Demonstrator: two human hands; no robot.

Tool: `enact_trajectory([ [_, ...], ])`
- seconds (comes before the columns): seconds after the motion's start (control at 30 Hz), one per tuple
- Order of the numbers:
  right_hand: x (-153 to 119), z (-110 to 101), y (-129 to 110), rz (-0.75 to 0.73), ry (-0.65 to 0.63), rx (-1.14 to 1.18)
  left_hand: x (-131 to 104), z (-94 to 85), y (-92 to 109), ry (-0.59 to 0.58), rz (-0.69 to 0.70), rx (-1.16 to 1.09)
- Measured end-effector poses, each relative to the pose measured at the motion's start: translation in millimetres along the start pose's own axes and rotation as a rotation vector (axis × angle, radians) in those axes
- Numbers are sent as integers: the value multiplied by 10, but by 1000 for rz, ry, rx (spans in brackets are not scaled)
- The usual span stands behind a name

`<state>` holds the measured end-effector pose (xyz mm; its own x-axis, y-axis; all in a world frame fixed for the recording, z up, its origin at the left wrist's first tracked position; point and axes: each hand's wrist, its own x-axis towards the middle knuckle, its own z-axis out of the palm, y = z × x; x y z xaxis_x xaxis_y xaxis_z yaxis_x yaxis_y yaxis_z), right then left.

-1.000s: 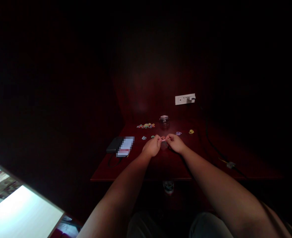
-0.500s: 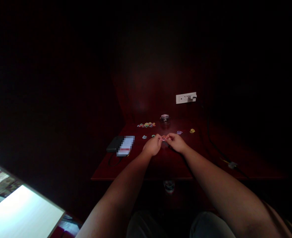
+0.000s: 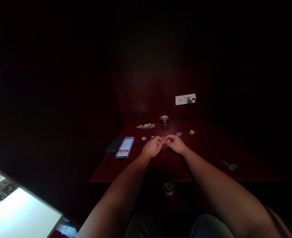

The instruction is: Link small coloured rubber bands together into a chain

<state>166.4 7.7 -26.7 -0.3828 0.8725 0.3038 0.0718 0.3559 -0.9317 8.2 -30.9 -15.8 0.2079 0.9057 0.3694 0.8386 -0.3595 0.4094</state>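
Observation:
My left hand (image 3: 153, 145) and my right hand (image 3: 175, 143) meet fingertip to fingertip above the dark red table (image 3: 165, 168). Between them they pinch a small pink band (image 3: 163, 141). Just behind it lies an orange band, partly hidden by the fingers. A green band (image 3: 153, 137) is close to my left hand, with light blue bands (image 3: 144, 138) further left. Purple bands (image 3: 179, 134) and yellow bands (image 3: 191, 132) sit to the right. At the back left is a loose pile of mixed-colour bands (image 3: 147, 126).
A clear lidded jar (image 3: 164, 121) stands at the back. The left side holds a phone (image 3: 125, 147) beside a black case (image 3: 114, 145) and a cable. A socket (image 3: 185, 99) is on the wall; a black cable with a connector (image 3: 232, 167) runs down the right.
The view has shifted slightly, so the table and its objects appear a little lower. Both hands keep their pinch, and the pink band shows more clearly between the fingertips.

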Motion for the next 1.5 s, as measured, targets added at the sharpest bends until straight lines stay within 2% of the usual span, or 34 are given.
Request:
enact_trajectory([
  [0.37, 16, -10, 56, 41, 28, -4, -1, 13, -15, 19, 11, -4],
  [0.7, 35, -5, 97, 12, 1, 16, 1, 6, 19, 34, -13, 30],
  [0.97, 26, -7, 74, -21, -2, 27, -12, 20, -10, 51, 21, -26],
  [1.27, 36, -7, 96, -54, 39, -45, -17, -14, 41, 134, 102, -49],
  [1.5, 41, 0, 122, -87, 46, -122, -17, 4, 28, 160, 95, 0],
])
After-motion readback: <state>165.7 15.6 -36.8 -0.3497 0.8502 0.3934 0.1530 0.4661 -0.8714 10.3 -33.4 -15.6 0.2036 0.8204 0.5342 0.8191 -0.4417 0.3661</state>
